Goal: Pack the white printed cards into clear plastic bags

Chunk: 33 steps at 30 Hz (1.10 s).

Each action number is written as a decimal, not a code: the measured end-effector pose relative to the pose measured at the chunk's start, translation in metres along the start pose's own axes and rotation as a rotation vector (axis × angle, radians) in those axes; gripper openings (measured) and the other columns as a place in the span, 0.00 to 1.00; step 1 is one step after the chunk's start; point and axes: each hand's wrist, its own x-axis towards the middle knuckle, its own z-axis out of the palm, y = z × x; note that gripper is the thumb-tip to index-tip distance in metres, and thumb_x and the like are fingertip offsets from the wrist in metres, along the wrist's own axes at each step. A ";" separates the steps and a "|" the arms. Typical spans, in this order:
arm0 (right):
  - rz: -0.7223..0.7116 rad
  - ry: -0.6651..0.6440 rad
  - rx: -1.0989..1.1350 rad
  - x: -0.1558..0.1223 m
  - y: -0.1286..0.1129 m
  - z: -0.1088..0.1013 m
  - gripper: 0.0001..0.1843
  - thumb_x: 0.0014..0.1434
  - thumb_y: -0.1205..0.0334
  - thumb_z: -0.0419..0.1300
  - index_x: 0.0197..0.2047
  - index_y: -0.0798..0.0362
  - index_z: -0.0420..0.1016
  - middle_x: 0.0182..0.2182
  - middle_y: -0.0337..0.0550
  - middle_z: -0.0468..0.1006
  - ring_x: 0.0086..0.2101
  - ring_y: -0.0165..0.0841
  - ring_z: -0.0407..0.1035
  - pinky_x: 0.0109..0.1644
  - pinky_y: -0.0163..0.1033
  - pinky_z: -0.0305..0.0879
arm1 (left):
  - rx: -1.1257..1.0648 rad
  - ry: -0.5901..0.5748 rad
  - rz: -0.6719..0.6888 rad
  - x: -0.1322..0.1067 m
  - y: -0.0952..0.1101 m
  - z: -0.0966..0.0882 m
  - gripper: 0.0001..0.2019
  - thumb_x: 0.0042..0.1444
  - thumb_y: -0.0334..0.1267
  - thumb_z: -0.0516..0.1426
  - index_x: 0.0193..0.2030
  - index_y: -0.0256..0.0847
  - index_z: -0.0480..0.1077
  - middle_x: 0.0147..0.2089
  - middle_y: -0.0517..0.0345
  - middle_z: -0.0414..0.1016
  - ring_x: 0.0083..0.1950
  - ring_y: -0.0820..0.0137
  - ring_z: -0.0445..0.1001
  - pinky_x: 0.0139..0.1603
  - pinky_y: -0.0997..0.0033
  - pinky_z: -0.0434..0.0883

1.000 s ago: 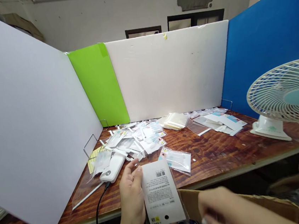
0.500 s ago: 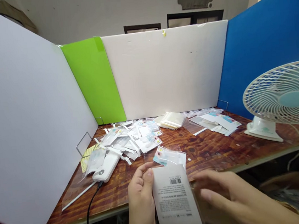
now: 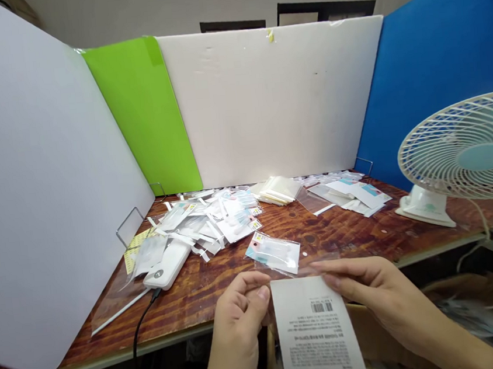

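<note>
L hand (image 3: 240,332) and R hand (image 3: 383,290) are both out over the front edge of the counter, well apart, w/ a white rectangular paper card (image 3: 317,332) between them. The card has a barcode & small black print, faces the person and hangs nearly upright, its top edge level w/ the counter edge and its lower end over an open brown cardboard box (image 3: 377,335). R hand seems to pinch the card's top right corner btwn fingers & thumb, through a thin clear plastic sleeve (image 3: 321,266). L hand is loosely curled, thumb up beside the card's left edge; can't tell if it's gripping. Nearest on the reddish-brown wood-grain counter (image 3: 348,229) is a small clear pkt w/ white contents & colored label (image 3: 274,253), just past the hands. Left of it, a white power bank (image 3: 167,272) w/ black cable (image 3: 141,323) lies on a flat clear bag (image 3: 121,306), next to a loose heap of white & clear pkts (image 3: 207,227). Further back are a cream stack of pkts (image 3: 276,191) and a spread of white cards (image 3: 348,193). A white desk fan (image 3: 461,150) stands at right. Behind are upright grey (image 3: 38,171), green (image 3: 140,113), white (image 3: 277,99) & blue (image 3: 395,92) boards.
</note>
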 end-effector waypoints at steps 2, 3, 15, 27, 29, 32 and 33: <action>-0.053 -0.002 0.008 -0.002 0.001 0.000 0.09 0.54 0.58 0.62 0.37 0.49 0.82 0.33 0.42 0.82 0.35 0.38 0.75 0.40 0.40 0.71 | -0.009 -0.012 0.025 0.000 0.001 -0.004 0.06 0.52 0.38 0.60 0.36 0.41 0.70 0.23 0.62 0.72 0.23 0.76 0.68 0.25 0.77 0.65; -0.091 -0.010 -0.003 -0.003 0.001 0.000 0.07 0.53 0.60 0.62 0.34 0.48 0.82 0.30 0.41 0.82 0.33 0.36 0.75 0.38 0.38 0.71 | -0.009 -0.009 0.043 -0.001 0.001 -0.006 0.06 0.51 0.37 0.61 0.36 0.41 0.72 0.23 0.62 0.72 0.24 0.75 0.68 0.25 0.77 0.65; -0.633 -0.134 -0.304 -0.019 -0.010 -0.012 0.18 0.56 0.67 0.59 0.44 0.32 0.75 0.31 0.35 0.83 0.27 0.34 0.77 0.26 0.31 0.72 | 0.025 -0.100 0.156 -0.018 0.007 -0.012 0.09 0.48 0.38 0.63 0.20 0.42 0.77 0.18 0.60 0.65 0.22 0.74 0.63 0.26 0.72 0.63; -0.658 0.061 -0.211 -0.027 0.007 0.004 0.13 0.57 0.66 0.57 0.41 0.38 0.76 0.32 0.37 0.81 0.29 0.32 0.75 0.32 0.30 0.70 | 0.055 -0.261 0.357 -0.015 0.010 -0.017 0.11 0.54 0.30 0.58 0.27 0.47 0.79 0.24 0.60 0.77 0.26 0.72 0.71 0.29 0.73 0.68; -0.692 0.036 -0.247 -0.026 0.007 -0.003 0.13 0.57 0.65 0.57 0.42 0.39 0.76 0.34 0.39 0.82 0.31 0.34 0.76 0.32 0.31 0.71 | 0.079 -0.284 0.330 -0.015 0.013 -0.019 0.11 0.54 0.30 0.58 0.27 0.49 0.79 0.27 0.60 0.79 0.28 0.71 0.74 0.31 0.72 0.70; -0.719 -0.081 -0.321 -0.023 0.009 -0.013 0.13 0.59 0.60 0.54 0.44 0.42 0.77 0.37 0.43 0.82 0.35 0.38 0.76 0.36 0.36 0.73 | 0.114 -0.321 0.259 -0.015 0.019 -0.021 0.11 0.54 0.32 0.58 0.27 0.50 0.80 0.36 0.57 0.82 0.35 0.65 0.78 0.34 0.70 0.73; -0.717 -0.094 -0.334 -0.023 0.009 -0.014 0.13 0.60 0.59 0.53 0.44 0.42 0.77 0.38 0.44 0.81 0.36 0.39 0.76 0.37 0.37 0.74 | 0.118 -0.350 0.247 -0.014 0.021 -0.021 0.09 0.54 0.34 0.58 0.28 0.48 0.80 0.38 0.54 0.82 0.37 0.63 0.79 0.35 0.69 0.73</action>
